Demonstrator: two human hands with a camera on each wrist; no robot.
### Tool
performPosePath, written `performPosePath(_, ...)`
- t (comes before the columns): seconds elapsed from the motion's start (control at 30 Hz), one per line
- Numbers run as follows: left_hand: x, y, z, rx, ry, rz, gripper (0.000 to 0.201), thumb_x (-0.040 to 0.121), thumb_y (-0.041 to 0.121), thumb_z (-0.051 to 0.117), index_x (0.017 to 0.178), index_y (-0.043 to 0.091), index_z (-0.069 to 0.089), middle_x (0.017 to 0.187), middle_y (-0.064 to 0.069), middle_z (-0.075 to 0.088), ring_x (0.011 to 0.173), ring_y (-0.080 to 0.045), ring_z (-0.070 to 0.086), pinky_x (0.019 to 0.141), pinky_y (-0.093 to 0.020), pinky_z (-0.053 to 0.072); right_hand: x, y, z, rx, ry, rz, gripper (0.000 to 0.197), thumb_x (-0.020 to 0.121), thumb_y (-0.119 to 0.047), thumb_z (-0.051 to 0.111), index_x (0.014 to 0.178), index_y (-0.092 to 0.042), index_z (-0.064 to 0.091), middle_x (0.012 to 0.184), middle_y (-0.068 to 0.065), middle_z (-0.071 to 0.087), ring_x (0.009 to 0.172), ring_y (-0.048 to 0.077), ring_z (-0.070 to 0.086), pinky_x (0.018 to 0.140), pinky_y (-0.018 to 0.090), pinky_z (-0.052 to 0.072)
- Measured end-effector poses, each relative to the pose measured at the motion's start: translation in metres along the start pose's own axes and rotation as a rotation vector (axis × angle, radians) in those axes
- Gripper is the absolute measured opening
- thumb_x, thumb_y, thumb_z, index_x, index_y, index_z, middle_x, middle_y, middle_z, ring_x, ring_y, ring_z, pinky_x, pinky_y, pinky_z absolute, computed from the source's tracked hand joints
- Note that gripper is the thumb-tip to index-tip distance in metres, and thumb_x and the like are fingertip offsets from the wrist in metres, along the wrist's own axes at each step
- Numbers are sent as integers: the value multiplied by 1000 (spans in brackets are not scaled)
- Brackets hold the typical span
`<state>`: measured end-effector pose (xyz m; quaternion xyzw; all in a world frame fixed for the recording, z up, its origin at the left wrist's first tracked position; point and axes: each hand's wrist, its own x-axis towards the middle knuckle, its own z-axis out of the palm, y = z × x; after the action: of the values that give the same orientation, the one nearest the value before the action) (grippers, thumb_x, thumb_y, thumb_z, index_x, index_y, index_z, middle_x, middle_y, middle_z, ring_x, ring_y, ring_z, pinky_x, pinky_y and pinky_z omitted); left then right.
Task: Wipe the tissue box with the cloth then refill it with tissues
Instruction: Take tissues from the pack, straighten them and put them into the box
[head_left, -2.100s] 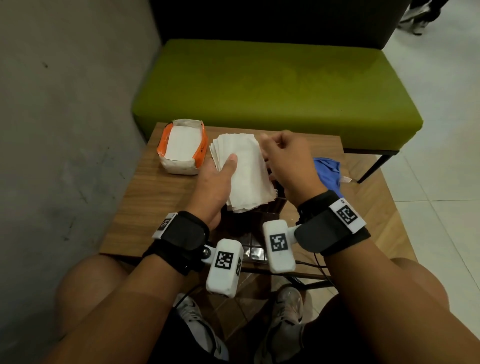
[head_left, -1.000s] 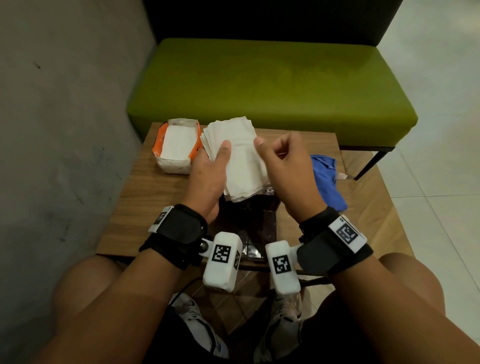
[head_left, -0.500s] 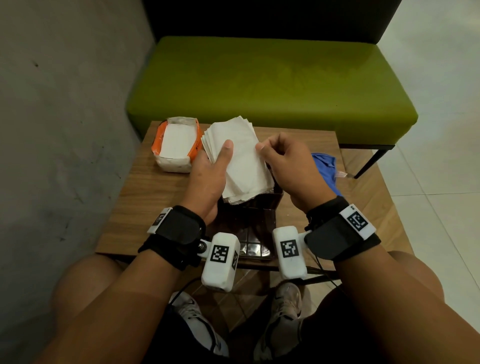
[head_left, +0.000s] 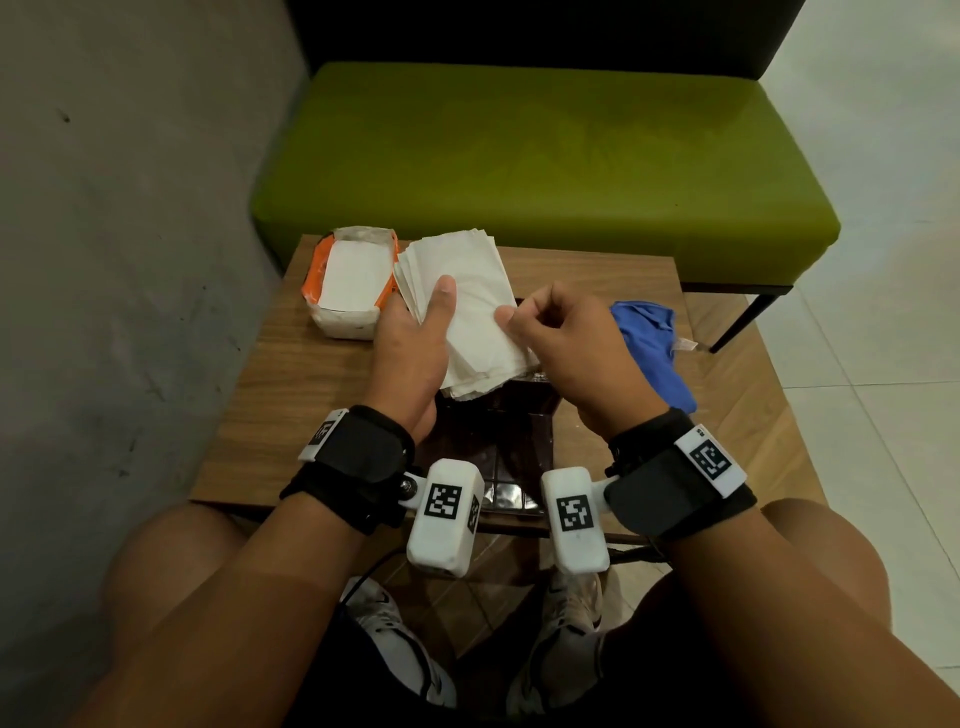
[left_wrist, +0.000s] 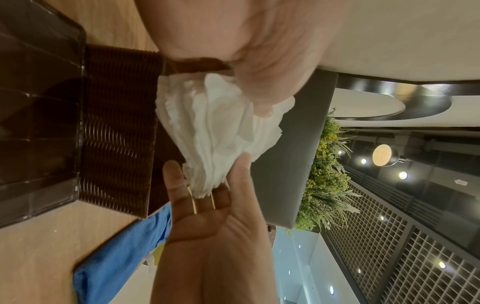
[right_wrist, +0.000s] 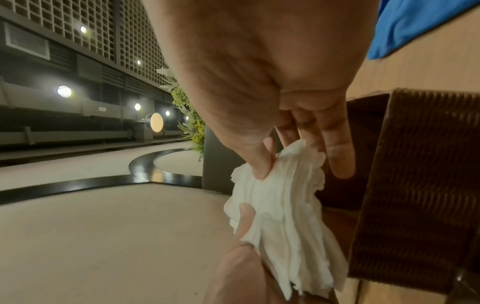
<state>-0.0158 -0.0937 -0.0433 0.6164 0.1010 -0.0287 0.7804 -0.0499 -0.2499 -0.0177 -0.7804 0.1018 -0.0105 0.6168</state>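
The left hand (head_left: 410, 338) grips a stack of white tissues (head_left: 467, 317) from the left side, thumb flat across the top sheet and the other fingers hidden underneath. The right hand (head_left: 566, 338) pinches the stack's right edge between thumb and curled fingers. The stack is held above the dark brown woven tissue box (left_wrist: 116, 131), which stands open on the wooden counter (head_left: 322, 395); its long axis runs away from the person, tilted a little to the left. An open orange and white tissue pack (head_left: 353, 286) sits just left of the stack. The blue cloth (head_left: 654, 343) lies crumpled on the counter to the right. The wrist bands carry square coded markers; no brand or writing is readable.
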Motion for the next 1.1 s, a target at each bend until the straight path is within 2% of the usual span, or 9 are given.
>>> performPosePath(0.13,2,1,-3,-2,36,12,38,111,32,60,144,13,60,131,-5,76,121,-22,74,104,-51,60,-2,3,-4,90,27,48,22,99,-27,74,89,-11,62,90,13,71,82,28,72,75,58,66)
performPosePath(0.27,2,0,-4,-18,15,17,40,109,33,61,144,13,60,132,-9,76,121,-28,75,102,-55,61,-8,-5,-1,49,-65,30,30,96,-32,78,94,-6,64,99,17,75,92,33,76,74,51,67)
performPosePath(0.43,3,3,-4,-10,50,20,39,110,34,61,143,13,60,131,-6,76,121,-24,74,104,-53,60,-10,-3,-8,39,-121,67,18,98,-19,75,92,-6,64,98,17,74,99,38,74,79,54,66)
performPosePath(0.53,4,4,-4,-5,57,18,39,110,34,61,143,13,60,132,-3,76,122,-20,74,105,-50,60,-11,-2,-10,70,-111,92,15,100,-17,72,95,-7,62,97,12,71,101,35,75,78,53,67)
performPosePath(0.7,3,4,-2,2,46,21,36,110,33,61,140,13,61,129,-6,77,119,-24,75,103,-53,61,-12,-2,-4,36,-123,67,18,98,-24,76,96,-10,64,94,6,72,87,18,72,72,43,68)
performPosePath(0.9,1,5,-4,-13,46,19,41,106,37,64,139,12,62,130,-5,76,122,-23,74,106,-53,59,-11,-3,-14,112,-111,130,5,103,-13,65,103,-7,65,103,9,72,90,22,71,77,45,66)
performPosePath(1.0,-2,6,-3,-7,7,14,41,108,33,62,143,13,60,133,-6,76,123,-24,74,105,-52,59,-3,-11,-5,154,-28,147,33,101,-44,68,116,-15,61,116,6,73,98,24,76,80,46,66)
performPosePath(1.03,-3,7,-2,-2,-8,14,41,108,33,62,144,13,59,133,-7,76,122,-25,74,104,-52,60,1,-13,0,119,-42,152,44,98,-55,68,121,-19,60,118,3,73,101,20,76,79,42,66)
performPosePath(1.1,-4,10,0,24,-10,6,40,110,31,62,145,12,58,130,-8,76,118,-25,76,98,-48,64,6,-14,11,76,-121,185,52,97,-62,66,125,-19,59,114,-1,74,96,14,77,70,34,63)
